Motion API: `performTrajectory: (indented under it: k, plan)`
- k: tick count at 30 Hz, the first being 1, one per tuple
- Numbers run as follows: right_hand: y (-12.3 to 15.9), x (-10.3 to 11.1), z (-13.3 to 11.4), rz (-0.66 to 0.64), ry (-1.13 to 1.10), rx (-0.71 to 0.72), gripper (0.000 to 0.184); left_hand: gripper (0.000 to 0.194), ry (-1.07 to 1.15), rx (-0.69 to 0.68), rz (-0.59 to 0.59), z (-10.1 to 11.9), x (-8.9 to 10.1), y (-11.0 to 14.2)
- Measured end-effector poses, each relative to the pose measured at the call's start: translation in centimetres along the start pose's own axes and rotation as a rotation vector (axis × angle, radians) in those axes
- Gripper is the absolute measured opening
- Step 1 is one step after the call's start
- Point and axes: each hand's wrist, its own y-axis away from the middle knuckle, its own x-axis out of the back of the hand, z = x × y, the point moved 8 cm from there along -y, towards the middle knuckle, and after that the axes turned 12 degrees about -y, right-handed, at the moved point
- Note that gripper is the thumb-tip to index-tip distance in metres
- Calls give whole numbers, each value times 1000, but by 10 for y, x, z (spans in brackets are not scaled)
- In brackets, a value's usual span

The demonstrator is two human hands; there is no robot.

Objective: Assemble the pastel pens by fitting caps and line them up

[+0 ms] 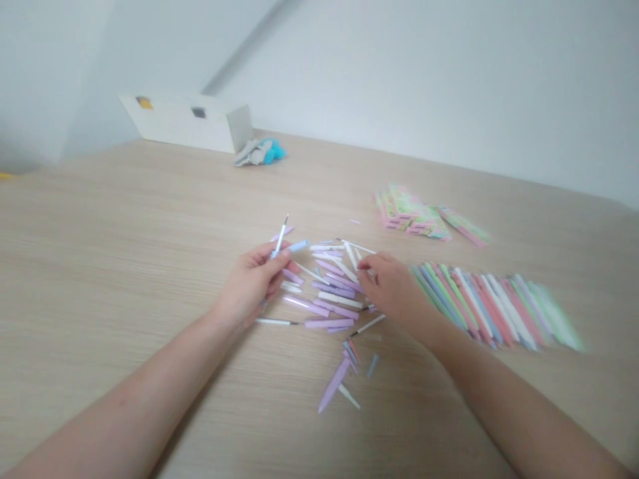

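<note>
My left hand [257,279] is closed around a thin white pen refill [282,234] with a dark tip pointing up, and a light blue pen part [298,246]. At the right edge of a loose pile of parts, my right hand [392,286] has its fingers curled together; what they hold, if anything, I cannot make out. Between both hands lie several lilac pen barrels [337,311], white barrels [340,300] and white refills. Nearer to me are a lilac barrel [333,386], a small pale pointed piece [348,396] and a few small coloured pieces [352,354].
A row of pens [492,306] in several colours lies to the right, beside my right forearm. Behind it is a stack of pink and green printed packs [407,213]. A white box [184,123] and a crumpled grey and blue cloth-like thing [259,152] are at the back left.
</note>
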Motion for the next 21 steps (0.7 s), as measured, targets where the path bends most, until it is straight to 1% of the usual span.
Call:
performTrajectory:
  k: [1, 3, 6, 8, 11, 13, 15, 17, 21]
  plan:
    - [-1, -2, -8, -4, 11, 43, 19, 21, 2, -1, 2, 0, 0, 0]
    - [-4, -13, -19, -63, -6, 89, 20, 22, 1, -5, 2, 1, -1, 1]
    - [-10, -35, -29, -180, -12, 106, 20, 23, -22, 3, -9, -1, -2, 2]
    - [-15, -45, -31, -205, 18, 107, 19, 26, -46, 26, -46, -4, -6, 4]
    - [-19, -51, -32, -203, 65, 105, 18, 29, -89, 73, -172, -10, -20, 9]
    - [-19, -52, -31, -214, 71, 113, 18, 27, -153, 91, -300, -13, -33, 16]
    - [-19, -55, -31, -258, 57, 137, 17, 27, -213, 62, -406, -14, -45, 22]
    - [-19, -58, -30, -298, 46, 150, 16, 26, -225, 48, -505, -16, -55, 28]
    - [-24, -60, -30, -293, 47, 152, 17, 22, -236, -35, -672, -18, -71, 38]
